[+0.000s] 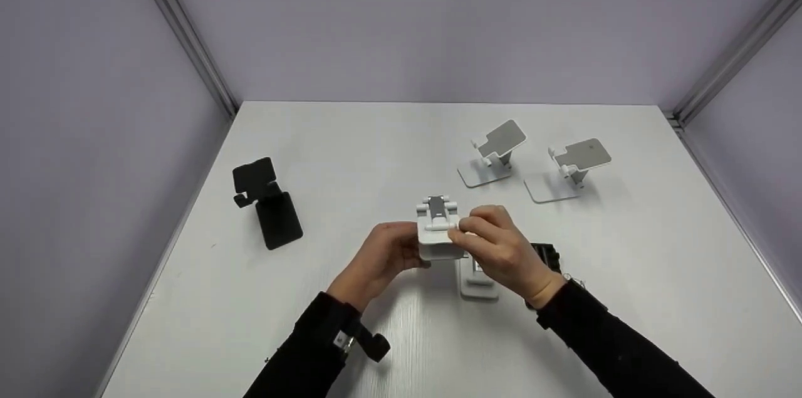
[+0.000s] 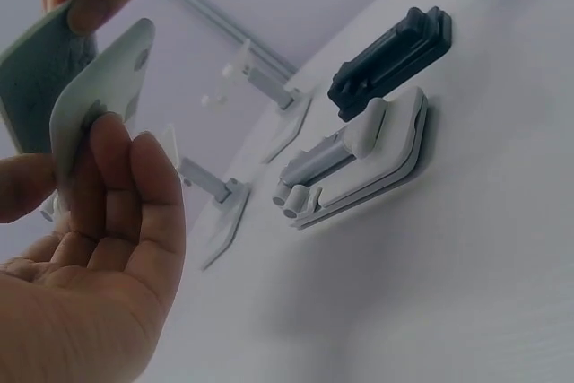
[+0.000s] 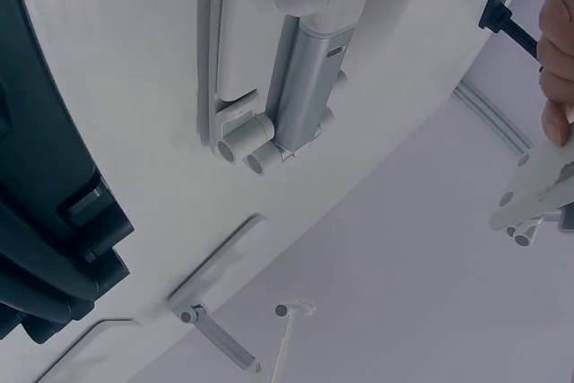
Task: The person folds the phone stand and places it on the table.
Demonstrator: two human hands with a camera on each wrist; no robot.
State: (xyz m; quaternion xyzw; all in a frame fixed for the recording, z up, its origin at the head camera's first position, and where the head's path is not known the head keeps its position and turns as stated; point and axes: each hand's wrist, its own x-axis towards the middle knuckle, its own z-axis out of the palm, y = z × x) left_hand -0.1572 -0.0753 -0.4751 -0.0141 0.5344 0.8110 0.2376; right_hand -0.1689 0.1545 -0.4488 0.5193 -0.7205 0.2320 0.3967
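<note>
White table (image 1: 351,160); white stand (image 1: 435,236) between left grip (image 1: 385,255) and right grip (image 1: 500,251), both pinching it, seemingly by edges

One stand (image 1: 276,210) lies left of the held stand (image 1: 438,235) — two stands (image 1: 503,140) behind, right.

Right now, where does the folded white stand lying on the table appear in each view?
Head: folded white stand, below and right of centre, partly hidden by the right hand.
Left wrist: right of centre, near mid-height.
Right wrist: upper middle, cut by the top edge.
Shared landmark: the folded black stand beside it.
</note>
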